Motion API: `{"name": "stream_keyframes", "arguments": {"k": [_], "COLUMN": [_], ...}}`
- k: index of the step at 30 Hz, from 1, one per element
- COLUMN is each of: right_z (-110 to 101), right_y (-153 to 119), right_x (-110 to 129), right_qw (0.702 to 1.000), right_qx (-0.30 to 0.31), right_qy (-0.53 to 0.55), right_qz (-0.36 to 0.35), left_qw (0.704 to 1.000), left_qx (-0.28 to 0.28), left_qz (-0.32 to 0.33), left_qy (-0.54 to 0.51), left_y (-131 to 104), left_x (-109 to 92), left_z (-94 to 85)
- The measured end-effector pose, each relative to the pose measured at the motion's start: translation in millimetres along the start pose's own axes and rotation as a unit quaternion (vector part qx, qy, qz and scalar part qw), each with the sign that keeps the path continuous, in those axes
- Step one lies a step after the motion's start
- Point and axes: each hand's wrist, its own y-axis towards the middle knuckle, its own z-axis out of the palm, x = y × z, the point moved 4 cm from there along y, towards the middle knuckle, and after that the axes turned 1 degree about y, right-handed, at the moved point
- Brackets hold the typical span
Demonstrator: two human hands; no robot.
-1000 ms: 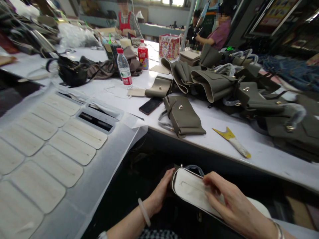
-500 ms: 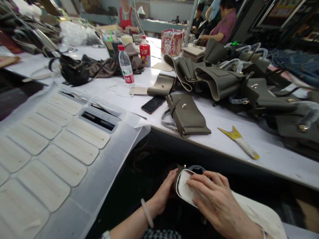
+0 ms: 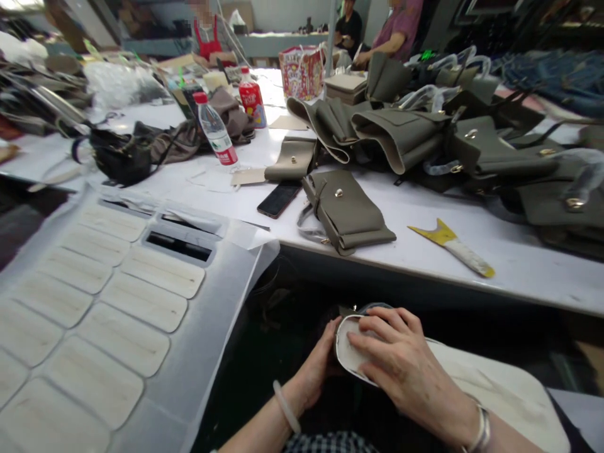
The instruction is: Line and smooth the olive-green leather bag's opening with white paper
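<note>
Head view: at the left of the frame, rounded pale panels lie in rows on a translucent sheet. At lower centre, the left hand lies along the left end of a white-faced piece — its fingers touch the rim, though how tightly they close is hidden in the dark. That rounded end is just right of them. The right hand reaches over the piece from the right, fingers loosely spread and bent, touching the white face from above, pinching nothing visible. At lower right, passing behind its wrist, a long white panel slants down to the right — nearer this hand; any join with the piece is covered.
</note>
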Motion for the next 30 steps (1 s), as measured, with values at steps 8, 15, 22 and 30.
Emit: {"name": "stream_keyframes", "arguments": {"k": [8,15,22,30], "right_z": [14.3,14.5,17.1,18.7], "right_y": [-13.9,-18.4,-18.7,-19.2], "right_x": [-1.8,-2.8,-3.2,-2.1], "right_qw": [0.997,0.995,0.992,0.987], "right_qx": [-0.066,-0.088,-0.111,-0.144], "right_qy": [0.006,0.014,0.035,0.046], "right_qz": [0.030,0.047,0.057,0.049], "left_qw": [0.999,0.997,0.994,0.989], "left_qx": [0.027,0.035,0.063,0.075], "left_qz": [-0.024,-0.056,-0.062,-0.098], "left_qy": [-0.014,0.034,0.062,0.078], "left_y": [-5.5,-11.3,-12.3,-12.9], "left_x": [-4.5,-16.2,-18.2,-10.3], "left_z": [6.8,8.7,2.9,-7.7]}}
